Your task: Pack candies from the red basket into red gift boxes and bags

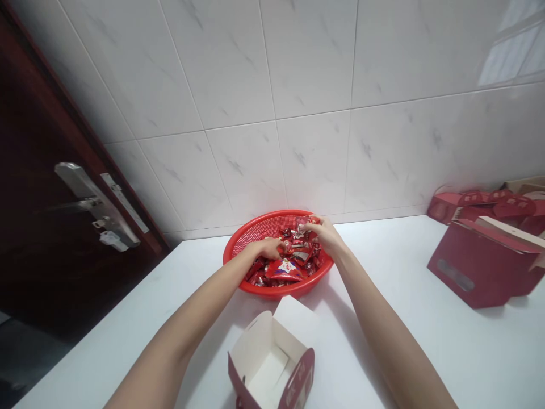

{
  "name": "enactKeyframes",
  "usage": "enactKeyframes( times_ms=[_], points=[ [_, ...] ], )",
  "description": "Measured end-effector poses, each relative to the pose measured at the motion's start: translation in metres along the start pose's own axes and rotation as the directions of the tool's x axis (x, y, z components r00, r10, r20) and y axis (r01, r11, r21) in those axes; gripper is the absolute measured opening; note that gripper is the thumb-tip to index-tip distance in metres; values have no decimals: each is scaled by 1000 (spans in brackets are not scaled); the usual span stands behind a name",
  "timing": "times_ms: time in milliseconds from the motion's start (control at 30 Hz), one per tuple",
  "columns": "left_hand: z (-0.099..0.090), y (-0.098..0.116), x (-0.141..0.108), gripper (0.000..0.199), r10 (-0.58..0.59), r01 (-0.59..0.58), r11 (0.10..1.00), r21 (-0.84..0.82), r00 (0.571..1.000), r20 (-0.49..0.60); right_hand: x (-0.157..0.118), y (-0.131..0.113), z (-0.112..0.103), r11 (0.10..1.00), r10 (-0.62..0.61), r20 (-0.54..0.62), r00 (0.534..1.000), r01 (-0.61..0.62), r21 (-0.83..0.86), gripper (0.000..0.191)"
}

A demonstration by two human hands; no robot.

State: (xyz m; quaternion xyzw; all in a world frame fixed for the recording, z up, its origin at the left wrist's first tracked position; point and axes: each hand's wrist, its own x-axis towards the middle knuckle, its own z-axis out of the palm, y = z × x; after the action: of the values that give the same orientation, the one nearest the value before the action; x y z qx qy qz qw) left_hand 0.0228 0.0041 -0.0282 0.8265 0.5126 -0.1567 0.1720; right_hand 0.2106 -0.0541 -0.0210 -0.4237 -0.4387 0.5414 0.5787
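From my remote view, the red basket (278, 292) sat at twelve o'clock against the tiled wall (315, 159), full of red-wrapped sweets (285, 269). Right hand (322, 232) pinched a red packet (302, 222) over the basket's one o'clock side. Left hand (269, 248) reached among the sweets, fingers bent; couldn't tell if it gripped any. Open box (269, 363) stood at six o'clock, just below the basket; maroon boxes (481, 261) at three.

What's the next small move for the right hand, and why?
I'd probably lift the right hand slightly: its fingers pinch a small, shiny red packet near the rim of the round red plastic basket, and the open maroon, white-lined cardboard box in front has visible room.
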Motion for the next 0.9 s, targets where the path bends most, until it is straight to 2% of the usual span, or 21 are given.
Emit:
enactKeyframes(
  times_ms=[133,233,333,467,567,767,900],
  points=[
    [0,4,1,58,123,-121,992,-31,991,51,0,0,0,1000,0,0,1000,0,7,23],
    [2,5,2,66,161,-158,987,-35,982,94,1,0,0,1000,2,5,1000,-2,14,24],
    [4,6,3,69,192,-191,981,-22,978,79,1,1,0,1000,2,5,1000,-2,18,24],
    [8,11,4,53,237,-237,971,-25,971,37,1,1,0,1000,-2,2,1000,2,13,23],
    [10,13,4,37,255,-252,967,-47,965,64,1,0,0,1000,-6,-3,1000,6,8,23],
    [9,18,1,50,277,-268,960,-84,954,113,2,0,0,1000,-7,-12,1000,7,3,23],
    [10,25,-2,25,278,-277,961,-29,957,83,2,1,0,1000,-8,-14,1000,8,1,25]
  ],
)
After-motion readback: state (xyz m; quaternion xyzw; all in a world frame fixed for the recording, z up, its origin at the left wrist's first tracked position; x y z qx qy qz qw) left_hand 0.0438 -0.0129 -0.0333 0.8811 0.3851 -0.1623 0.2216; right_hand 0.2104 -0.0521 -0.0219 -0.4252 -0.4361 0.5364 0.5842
